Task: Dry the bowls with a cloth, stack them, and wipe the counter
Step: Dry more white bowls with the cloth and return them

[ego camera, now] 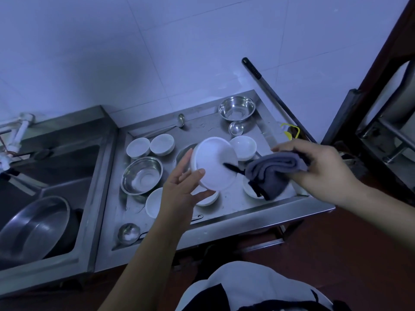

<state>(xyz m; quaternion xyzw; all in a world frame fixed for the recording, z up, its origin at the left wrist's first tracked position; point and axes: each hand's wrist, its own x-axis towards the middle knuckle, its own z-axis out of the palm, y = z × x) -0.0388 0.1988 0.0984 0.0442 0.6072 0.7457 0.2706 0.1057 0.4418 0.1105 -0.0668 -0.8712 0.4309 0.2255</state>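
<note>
My left hand (183,187) holds a white bowl (213,162) tilted above the steel counter (258,206), thumb on its rim and fingers behind it. My right hand (318,167) grips a folded grey cloth (272,173) just right of the bowl; a black strip of the cloth hangs into the bowl. Several more white bowls stand on the counter: two at the back left (138,148) (162,144), one behind the held bowl (243,147), others partly hidden under my hands. Steel bowls sit at the left (142,175) and at the back (237,108).
A sink (56,171) with a large steel pan (36,227) lies to the left. Ladles lie on the counter at the back (180,120), beside the far steel bowl (235,128) and at the front left (128,233). A dark pole (269,86) leans on the wall.
</note>
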